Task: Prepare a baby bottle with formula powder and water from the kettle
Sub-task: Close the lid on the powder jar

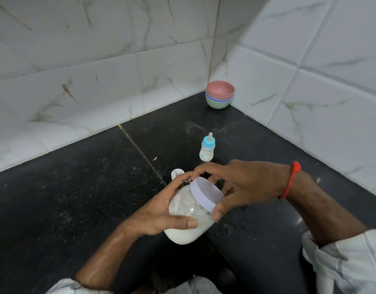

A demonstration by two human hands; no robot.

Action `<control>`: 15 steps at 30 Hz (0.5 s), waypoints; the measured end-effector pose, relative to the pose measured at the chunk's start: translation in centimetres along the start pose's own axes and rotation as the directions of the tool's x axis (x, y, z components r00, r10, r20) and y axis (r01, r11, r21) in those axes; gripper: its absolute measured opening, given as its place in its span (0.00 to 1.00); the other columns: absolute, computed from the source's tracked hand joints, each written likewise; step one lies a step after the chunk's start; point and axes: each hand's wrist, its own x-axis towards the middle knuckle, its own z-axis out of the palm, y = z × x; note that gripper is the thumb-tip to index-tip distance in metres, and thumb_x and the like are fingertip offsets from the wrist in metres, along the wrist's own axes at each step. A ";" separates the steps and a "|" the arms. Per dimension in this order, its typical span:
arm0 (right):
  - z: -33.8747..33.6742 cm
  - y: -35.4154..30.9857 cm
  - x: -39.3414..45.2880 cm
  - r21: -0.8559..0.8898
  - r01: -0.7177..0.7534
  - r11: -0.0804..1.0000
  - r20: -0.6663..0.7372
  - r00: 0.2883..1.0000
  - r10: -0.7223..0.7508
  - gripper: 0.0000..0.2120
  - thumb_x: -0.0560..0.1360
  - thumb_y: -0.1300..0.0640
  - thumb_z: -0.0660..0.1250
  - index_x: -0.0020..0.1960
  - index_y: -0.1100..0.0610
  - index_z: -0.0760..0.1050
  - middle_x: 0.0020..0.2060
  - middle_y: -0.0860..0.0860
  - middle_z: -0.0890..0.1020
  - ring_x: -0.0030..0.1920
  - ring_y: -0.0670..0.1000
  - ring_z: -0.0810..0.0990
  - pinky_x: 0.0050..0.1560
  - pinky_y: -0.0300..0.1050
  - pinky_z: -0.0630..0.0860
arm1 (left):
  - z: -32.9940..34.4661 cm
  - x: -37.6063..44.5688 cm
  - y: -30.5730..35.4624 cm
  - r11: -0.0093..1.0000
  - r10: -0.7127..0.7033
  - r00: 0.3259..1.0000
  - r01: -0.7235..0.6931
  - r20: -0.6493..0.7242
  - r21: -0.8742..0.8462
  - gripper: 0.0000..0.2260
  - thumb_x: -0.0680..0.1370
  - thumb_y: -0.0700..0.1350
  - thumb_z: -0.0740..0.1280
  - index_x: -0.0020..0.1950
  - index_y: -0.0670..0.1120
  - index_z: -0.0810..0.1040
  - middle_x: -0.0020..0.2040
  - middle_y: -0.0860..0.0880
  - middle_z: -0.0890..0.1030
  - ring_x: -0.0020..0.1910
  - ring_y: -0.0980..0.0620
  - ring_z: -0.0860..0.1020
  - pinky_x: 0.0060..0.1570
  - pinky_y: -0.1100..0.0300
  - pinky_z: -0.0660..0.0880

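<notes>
A clear plastic jar (pixel 188 215) with white formula powder is tilted above the black counter, held low in the middle of the head view. My left hand (pixel 161 211) grips its body from the left. My right hand (pixel 236 187) grips the pale lilac lid (pixel 205 195) on the jar's mouth, thumb on the near rim, fingers over the far side. A small baby bottle (pixel 207 150) with a blue collar and teat stands upright just beyond my hands. A small clear cap (pixel 177 173) lies partly hidden behind my left fingers. No kettle is in view.
A stack of coloured bowls (pixel 220 96), pink on top, sits in the far corner of the black counter (pixel 76 198). White marble-look tiled walls (pixel 310 92) close off the back and right sides. Specks of powder and droplets dot the counter.
</notes>
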 end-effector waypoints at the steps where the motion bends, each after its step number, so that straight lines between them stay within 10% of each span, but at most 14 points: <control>1: 0.0 -0.1 0.1 -0.028 -0.021 0.999 -0.003 1.000 0.021 0.37 0.72 0.41 0.77 0.73 0.42 0.61 0.60 0.52 0.84 0.45 0.45 0.86 0.48 0.33 0.80 | 0.1 0.0 0.0 1.000 0.004 1.000 -0.004 -0.004 0.006 0.45 0.66 0.45 0.80 0.79 0.55 0.62 0.66 0.51 0.81 0.66 0.47 0.81 0.60 0.55 0.79; 6: 0.4 -0.1 0.5 0.085 -0.080 0.993 -0.057 0.995 0.085 0.32 0.71 0.39 0.76 0.67 0.47 0.65 0.39 0.56 0.88 0.35 0.52 0.87 0.46 0.47 0.85 | 0.1 -0.1 0.1 0.997 0.025 0.997 -0.020 -0.066 0.071 0.45 0.66 0.48 0.81 0.78 0.60 0.63 0.64 0.49 0.82 0.63 0.46 0.82 0.60 0.52 0.80; 11: 0.5 1.4 0.9 0.111 -0.013 0.994 -0.071 0.997 0.021 0.33 0.71 0.37 0.75 0.70 0.43 0.65 0.47 0.47 0.85 0.42 0.41 0.83 0.46 0.41 0.79 | -0.5 -0.1 0.7 0.997 -0.049 0.999 0.050 -0.010 0.054 0.41 0.67 0.52 0.78 0.76 0.61 0.64 0.65 0.55 0.81 0.66 0.49 0.81 0.62 0.52 0.80; 15: 1.6 1.1 1.8 -0.180 0.282 0.942 -0.287 0.901 -0.325 0.36 0.77 0.34 0.67 0.76 0.53 0.64 0.62 0.38 0.77 0.54 0.36 0.78 0.53 0.31 0.74 | -0.4 -0.8 0.8 0.979 -0.140 0.990 0.143 0.028 -0.143 0.44 0.65 0.60 0.80 0.77 0.56 0.67 0.67 0.50 0.82 0.66 0.47 0.80 0.60 0.53 0.79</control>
